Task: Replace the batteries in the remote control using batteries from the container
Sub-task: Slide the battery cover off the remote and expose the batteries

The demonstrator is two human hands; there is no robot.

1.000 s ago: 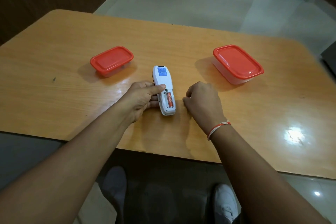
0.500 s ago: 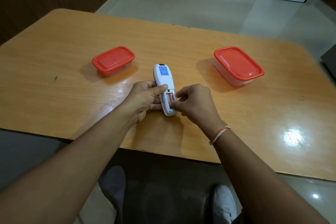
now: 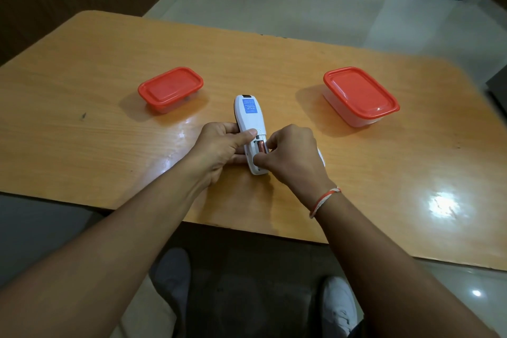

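The table (image 3: 274, 68) was a broad slab of glossy orange-brown wood-grain laminate with rounded corners, catching bright glare at about 4 o'clock; beyond it lay pale polished floor tiles (image 3: 301, 3).

At 2 o'clock from the table's middle sat the larger container (image 3: 359, 96), a rounded rectangle of clear plastic under a smooth red lid, shut, its contents not visible; at 10 o'clock sat the smaller container (image 3: 170, 89), the same shape and make, lid also on, and nothing could be made out inside it.

Between them, nearer the front edge, lay the remote control (image 3: 251, 123), a slim white plastic body turned back-up, a blue label near its far end; its battery bay was uncovered at the near end, with one copper-coloured battery (image 3: 261, 147) lying in it.

The left hand (image 3: 219, 148) gripped the remote from 9 o'clock, thumb laid across its back, fingers curled under; the right hand (image 3: 290, 153), a red-and-white thread at its wrist, came in from 3 o'clock with fingertips pinched at the battery in the bay; a sliver of white showed on the table just behind that hand.
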